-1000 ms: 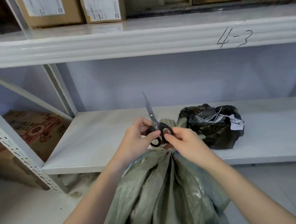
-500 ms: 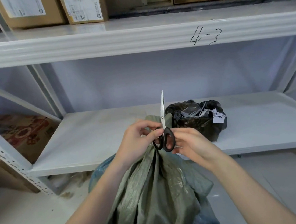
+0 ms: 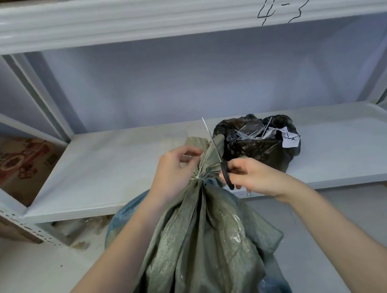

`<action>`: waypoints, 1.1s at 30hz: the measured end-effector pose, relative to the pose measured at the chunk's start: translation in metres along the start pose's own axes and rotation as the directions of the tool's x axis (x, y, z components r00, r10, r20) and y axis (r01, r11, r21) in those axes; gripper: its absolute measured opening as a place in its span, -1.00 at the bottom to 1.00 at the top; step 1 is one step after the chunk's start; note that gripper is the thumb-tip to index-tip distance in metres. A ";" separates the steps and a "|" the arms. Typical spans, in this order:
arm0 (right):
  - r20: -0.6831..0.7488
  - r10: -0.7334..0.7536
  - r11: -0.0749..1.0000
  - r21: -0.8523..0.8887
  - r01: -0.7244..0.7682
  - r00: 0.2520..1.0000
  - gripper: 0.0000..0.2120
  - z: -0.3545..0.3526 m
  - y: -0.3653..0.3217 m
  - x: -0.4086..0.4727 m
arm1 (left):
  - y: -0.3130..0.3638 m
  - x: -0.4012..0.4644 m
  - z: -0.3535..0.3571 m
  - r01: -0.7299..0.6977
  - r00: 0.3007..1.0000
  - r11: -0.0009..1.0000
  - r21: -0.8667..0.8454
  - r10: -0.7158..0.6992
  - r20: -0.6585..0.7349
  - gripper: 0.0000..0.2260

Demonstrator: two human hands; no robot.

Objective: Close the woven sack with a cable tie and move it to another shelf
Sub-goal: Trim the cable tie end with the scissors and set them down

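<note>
One woven sack (image 3: 198,248) stands at 6 o'clock, its neck cinched by one pale cable tie (image 3: 200,174). A second ago both hands met at the scissors; now the left hand (image 3: 174,169) has dropped off and pinches the tie's loose tail, while the right hand (image 3: 253,177) alone grips the one pair of scissors (image 3: 220,158) (blades up, seemingly together). Trimming looks next. One black bag (image 3: 259,149) sits at 1 o'clock on the shelf (image 3: 118,168).

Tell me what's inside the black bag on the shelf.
The black bag sits open on the shelf. At its mouth lie clear plastic scraps and a white paper with marks. Whatever lies deeper is covered.
</note>
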State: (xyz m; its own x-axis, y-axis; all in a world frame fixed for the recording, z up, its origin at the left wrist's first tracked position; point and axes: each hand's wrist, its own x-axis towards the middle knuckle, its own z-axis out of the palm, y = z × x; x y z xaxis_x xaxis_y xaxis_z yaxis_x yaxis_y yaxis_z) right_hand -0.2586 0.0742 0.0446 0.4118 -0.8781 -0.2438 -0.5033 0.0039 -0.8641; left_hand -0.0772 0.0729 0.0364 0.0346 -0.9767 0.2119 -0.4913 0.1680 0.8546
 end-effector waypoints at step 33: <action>-0.197 0.006 0.830 -0.546 -0.115 0.980 -0.73 0.004 0.032 0.014 | -0.021 0.024 -0.016 0.112 0.988 0.994 0.005 -0.111 -0.108 -0.81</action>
State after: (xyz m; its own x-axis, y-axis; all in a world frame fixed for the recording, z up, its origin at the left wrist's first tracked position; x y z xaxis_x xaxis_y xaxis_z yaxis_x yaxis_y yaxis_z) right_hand -0.2653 0.0639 0.0119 0.2505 -0.9552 -0.1576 -0.8800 -0.1568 -0.4483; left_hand -0.0519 0.0482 0.0310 0.1827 -0.9692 0.1654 -0.4886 0.0564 0.8707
